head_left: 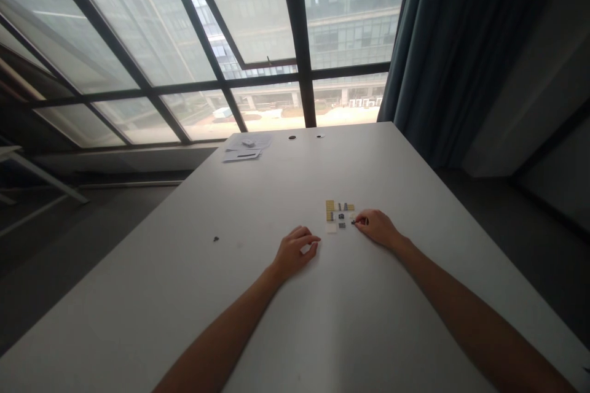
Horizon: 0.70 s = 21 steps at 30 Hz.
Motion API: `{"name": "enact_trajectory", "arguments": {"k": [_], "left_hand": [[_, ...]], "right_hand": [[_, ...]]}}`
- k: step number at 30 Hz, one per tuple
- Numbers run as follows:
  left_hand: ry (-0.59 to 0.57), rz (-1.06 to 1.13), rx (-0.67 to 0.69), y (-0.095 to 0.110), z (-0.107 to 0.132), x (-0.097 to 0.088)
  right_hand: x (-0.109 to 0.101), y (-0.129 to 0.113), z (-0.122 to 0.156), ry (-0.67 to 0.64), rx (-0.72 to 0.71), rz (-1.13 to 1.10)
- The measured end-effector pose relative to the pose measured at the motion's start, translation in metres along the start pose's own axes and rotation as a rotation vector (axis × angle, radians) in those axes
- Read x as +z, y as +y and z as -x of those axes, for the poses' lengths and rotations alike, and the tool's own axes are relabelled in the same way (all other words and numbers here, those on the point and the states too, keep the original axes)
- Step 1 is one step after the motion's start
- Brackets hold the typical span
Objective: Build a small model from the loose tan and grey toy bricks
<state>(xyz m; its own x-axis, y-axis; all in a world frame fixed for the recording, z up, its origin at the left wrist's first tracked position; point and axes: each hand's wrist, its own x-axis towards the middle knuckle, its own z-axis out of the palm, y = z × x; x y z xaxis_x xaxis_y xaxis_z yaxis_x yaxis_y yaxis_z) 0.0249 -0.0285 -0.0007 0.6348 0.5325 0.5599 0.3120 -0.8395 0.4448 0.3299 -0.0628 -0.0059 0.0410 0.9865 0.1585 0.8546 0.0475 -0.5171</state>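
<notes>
A small flat build of tiny yellow, white and grey bricks [338, 214] lies on the white table [369, 319] a little right of the middle. My right hand [375, 226] rests just right of it, fingertips pinched on a tiny dark piece [354, 221] at the build's right edge. My left hand [295, 252] lies on the table to the left of the build, fingers loosely curled with a small white piece [306, 249] under the fingertips.
A tiny dark piece [216, 238] lies alone on the left part of the table. Papers [245, 148] and two round holes [292, 137] sit at the far edge by the window. A dark curtain [442, 61] hangs at the right.
</notes>
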Motion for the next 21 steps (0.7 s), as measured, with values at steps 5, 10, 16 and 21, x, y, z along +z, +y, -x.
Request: {"name": "enact_trajectory", "arguments": {"k": [5,10,16,21], "left_hand": [[-0.006,0.010,-0.005,-0.0003,0.0006,0.0005],[-0.014,0.014,-0.013,-0.0019,0.0018,0.0010],[-0.019,0.023,-0.005,-0.0020,0.0012,0.0007],[-0.015,0.028,-0.002,-0.0012,0.0004,0.0009]], "right_hand": [[-0.0001,0.0005,-0.0009,0.010,0.017,-0.042],[-0.0005,0.0007,-0.0017,-0.004,0.010,-0.070],[-0.0016,0.0001,-0.0012,0.003,0.019,-0.080],[-0.0019,-0.0009,-0.0006,-0.007,0.023,-0.076]]}}
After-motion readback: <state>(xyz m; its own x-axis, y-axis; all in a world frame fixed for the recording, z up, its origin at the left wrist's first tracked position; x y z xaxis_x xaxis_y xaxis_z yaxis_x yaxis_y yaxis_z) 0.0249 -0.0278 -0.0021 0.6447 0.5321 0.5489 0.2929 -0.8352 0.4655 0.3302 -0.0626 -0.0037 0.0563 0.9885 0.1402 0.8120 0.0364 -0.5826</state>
